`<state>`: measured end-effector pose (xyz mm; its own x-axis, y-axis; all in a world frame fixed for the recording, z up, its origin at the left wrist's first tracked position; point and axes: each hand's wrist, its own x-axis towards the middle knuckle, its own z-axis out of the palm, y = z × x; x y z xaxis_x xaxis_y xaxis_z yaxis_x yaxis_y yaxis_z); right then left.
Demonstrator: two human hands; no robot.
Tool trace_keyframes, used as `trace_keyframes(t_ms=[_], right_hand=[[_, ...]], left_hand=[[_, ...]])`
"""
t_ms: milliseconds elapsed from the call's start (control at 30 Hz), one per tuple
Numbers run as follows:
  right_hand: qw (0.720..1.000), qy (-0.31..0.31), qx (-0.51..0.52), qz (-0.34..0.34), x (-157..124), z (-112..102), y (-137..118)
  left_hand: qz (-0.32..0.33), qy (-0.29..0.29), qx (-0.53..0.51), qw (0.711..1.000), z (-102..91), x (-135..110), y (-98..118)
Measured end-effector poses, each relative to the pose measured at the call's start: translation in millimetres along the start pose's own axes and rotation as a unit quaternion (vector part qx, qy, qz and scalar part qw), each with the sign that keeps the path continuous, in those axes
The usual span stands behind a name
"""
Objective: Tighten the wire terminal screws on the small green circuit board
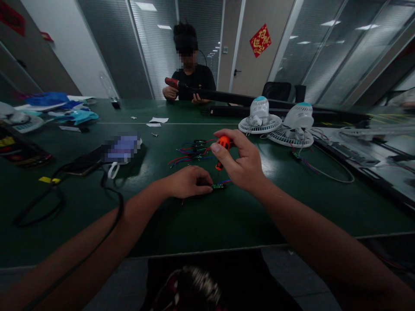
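A small green circuit board (218,186) with red and blue wires lies on the green table (155,233) in front of me. My left hand (191,181) rests on the table, its thumb and fingers closed on the board's left end. Above the board, my right hand (241,162) grips an orange and black screwdriver (223,142) by its handle. The screwdriver stands nearly upright, its thin shaft pointing down at the board. Just beyond my hands lie several more wired boards (194,149) with red, blue and black leads.
Two white fan units (293,123) stand at the back right, near a long black bar (240,96). A phone (121,149) and a black cable (61,203) lie left. Across the table a person (194,77) holds a red and black tool (171,82).
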<state>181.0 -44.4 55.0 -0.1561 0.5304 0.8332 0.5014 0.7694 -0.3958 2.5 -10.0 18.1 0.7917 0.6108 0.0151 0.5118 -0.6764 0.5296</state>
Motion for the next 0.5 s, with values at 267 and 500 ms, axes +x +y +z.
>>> trace_keyframes(t_ms=[267,500], right_hand=[[1.0,0.011,0.012,-0.017,1.8,-1.4,-4.9],[0.999,0.03,-0.003,-0.022,2.4,-1.4,-6.9]], left_hand=[[0.014,0.0,0.001,1.0,0.5,0.5,-2.3],[0.011,-0.004,-0.004,1.0,0.0,0.4,-1.1]])
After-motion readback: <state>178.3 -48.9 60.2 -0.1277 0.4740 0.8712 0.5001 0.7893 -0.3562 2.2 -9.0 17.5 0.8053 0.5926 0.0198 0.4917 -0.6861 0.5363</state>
